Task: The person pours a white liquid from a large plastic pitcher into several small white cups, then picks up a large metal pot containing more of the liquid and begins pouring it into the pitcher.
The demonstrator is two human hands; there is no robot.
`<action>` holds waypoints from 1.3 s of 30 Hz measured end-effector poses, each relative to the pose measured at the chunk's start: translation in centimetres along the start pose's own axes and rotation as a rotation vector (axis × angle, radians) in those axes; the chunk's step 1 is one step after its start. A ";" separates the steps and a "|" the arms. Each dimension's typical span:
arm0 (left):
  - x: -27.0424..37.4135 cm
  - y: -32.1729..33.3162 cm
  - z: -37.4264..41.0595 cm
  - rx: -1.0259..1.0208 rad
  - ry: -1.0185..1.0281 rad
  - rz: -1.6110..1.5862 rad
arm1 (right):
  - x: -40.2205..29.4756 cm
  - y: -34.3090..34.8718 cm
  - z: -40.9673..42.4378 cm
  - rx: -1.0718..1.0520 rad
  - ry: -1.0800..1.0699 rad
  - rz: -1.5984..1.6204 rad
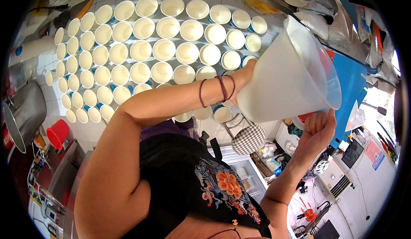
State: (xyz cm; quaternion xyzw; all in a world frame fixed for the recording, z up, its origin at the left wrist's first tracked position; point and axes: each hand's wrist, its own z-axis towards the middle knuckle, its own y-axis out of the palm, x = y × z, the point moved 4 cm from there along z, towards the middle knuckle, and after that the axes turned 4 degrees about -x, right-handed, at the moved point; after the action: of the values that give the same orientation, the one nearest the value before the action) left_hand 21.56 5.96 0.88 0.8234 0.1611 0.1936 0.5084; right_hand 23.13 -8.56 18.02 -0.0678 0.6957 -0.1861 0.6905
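Note:
A large translucent plastic pitcher (pixel 279 81) is tilted in front of me, its wide mouth facing right and its spout at the top. My left hand (pixel 245 78) supports it near the base, partly hidden behind its wall. The fingers of my right hand (pixel 319 126) are closed around the pitcher's handle (pixel 299 122). Whether liquid is inside I cannot tell. Beyond and below my left forearm stand many upright paper cups (pixel 167 28) in close rows, cream inside and blue-printed outside. The forearm hides some of them.
A round stool (pixel 249 139) with a checkered seat stands near the cups. An open white freezer (pixel 247 174) is close by my body. At left are a red bucket (pixel 57 134) and a large metal pot (pixel 27 110). A blue panel (pixel 348 94) lies behind the pitcher.

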 end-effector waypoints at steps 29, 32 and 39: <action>-2.4 -0.6 -3.7 0.190 -0.112 -0.103 | -0.4 2.9 0.2 -0.141 0.028 -0.114; -2.4 -0.4 -3.9 0.202 -0.137 -0.106 | -0.5 3.0 0.1 -0.152 0.025 -0.126; -2.7 -0.3 -3.8 0.189 -0.140 -0.165 | -0.3 2.7 0.2 -0.137 0.028 -0.149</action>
State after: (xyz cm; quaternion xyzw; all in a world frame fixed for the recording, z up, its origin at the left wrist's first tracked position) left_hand 17.30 7.79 1.79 0.8631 0.2099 0.0771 0.4529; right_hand 23.78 -5.95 17.38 -0.1638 0.7096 -0.1895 0.6586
